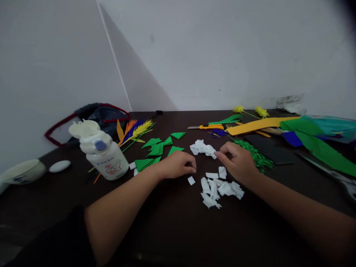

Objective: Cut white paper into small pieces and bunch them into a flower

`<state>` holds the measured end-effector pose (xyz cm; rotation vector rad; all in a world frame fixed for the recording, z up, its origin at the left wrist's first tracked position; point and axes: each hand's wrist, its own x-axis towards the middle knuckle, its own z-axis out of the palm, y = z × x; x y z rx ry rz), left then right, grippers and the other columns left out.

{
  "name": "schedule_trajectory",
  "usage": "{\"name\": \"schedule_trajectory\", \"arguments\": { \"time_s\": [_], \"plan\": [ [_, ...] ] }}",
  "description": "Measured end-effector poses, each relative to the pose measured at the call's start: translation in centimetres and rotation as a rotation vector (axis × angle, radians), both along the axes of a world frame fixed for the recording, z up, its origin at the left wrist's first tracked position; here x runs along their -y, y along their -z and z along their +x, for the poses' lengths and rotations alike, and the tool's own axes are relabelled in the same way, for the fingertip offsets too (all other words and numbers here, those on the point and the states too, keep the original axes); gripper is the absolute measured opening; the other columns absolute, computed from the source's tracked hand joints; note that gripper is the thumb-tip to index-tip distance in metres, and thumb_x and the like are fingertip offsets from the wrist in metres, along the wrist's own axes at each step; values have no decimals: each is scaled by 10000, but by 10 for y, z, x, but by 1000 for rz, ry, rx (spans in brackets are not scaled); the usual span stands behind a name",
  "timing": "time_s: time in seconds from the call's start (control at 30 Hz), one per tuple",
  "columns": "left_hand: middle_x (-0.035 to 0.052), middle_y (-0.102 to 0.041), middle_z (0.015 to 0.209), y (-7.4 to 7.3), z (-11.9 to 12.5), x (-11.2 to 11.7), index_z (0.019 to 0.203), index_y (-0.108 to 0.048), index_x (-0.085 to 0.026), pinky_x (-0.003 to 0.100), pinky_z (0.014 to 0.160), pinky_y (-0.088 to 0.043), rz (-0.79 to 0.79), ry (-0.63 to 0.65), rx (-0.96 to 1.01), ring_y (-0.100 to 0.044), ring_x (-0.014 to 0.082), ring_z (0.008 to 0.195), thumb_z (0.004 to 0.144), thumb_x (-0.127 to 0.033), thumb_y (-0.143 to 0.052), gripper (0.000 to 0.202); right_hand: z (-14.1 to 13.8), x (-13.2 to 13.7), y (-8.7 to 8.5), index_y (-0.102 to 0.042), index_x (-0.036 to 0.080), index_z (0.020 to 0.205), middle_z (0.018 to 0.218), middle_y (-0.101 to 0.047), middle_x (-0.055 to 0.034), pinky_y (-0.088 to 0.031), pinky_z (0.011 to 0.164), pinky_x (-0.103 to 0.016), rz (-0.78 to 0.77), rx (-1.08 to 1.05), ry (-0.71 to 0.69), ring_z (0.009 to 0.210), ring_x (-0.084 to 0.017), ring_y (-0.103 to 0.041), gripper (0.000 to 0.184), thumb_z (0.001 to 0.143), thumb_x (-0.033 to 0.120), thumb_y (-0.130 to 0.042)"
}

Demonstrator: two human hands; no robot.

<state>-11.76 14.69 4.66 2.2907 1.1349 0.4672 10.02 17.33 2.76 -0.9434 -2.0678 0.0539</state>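
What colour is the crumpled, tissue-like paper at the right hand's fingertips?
The crumpled, tissue-like paper is plain white, best seen in the head view.

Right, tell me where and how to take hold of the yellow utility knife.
Grip the utility knife by its yellow handle, probably coming from the near right: it lies lengthwise with its bare blade pointing left, away from that side.

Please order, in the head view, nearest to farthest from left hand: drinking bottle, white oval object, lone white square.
1. Lone white square, beside the left hand.
2. Drinking bottle, leftward.
3. White oval object, farther left, past the bottle.
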Motion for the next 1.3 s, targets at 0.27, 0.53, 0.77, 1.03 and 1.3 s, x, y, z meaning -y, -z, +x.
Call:
{"name": "schedule_trajectory", "arguments": {
  "time_s": [0.27,0.53,0.77,1.03,1.3],
  "plan": [
    [19,-543,817,3,-9,11,853,-607,-183,206,584,-362,63,48,-146,-501,123,677,620,-291,-689,269,0,0,-1,-388,206,513,497,-410,20,-321,471,-262,-78,-10,2,482,-122,-420,319,813,293,-451],
    [12,-529,779,7,-4,10,745,-621,-181,216,598,-350,103,105,-167,-494,120,667,678,-197,-628,69,1,-1,-1,-584,204,705,714,-610,-19,-420,620,-281,-138,-44,-111,675,-153,-557,111,778,226,-503],
    [16,-542,787,8,-1,11,797,-596,-174,214,603,-369,79,48,-101,-504,125,684,717,-266,-591,122,2,2,-3,-443,193,524,482,-453,33,-332,461,-236,-172,4,-30,473,-107,-437,288,774,319,-506],
    [23,-547,780,13,16,15,713,-607,-167,220,627,-357,142,103,-138,-496,136,708,676,-226,-617,71,6,-5,1,-601,192,713,697,-600,-10,-421,617,-266,-185,10,-154,666,-141,-551,91,762,209,-527],
    [-8,-553,605,11,20,12,682,-542,-156,213,524,-339,-72,-320,368,-467,108,555,706,-244,-571,96,-2,15,-9,-624,220,860,768,-574,-24,-440,646,-275,-146,-33,-346,726,-137,-546,174,754,142,-510]
  ]
}}
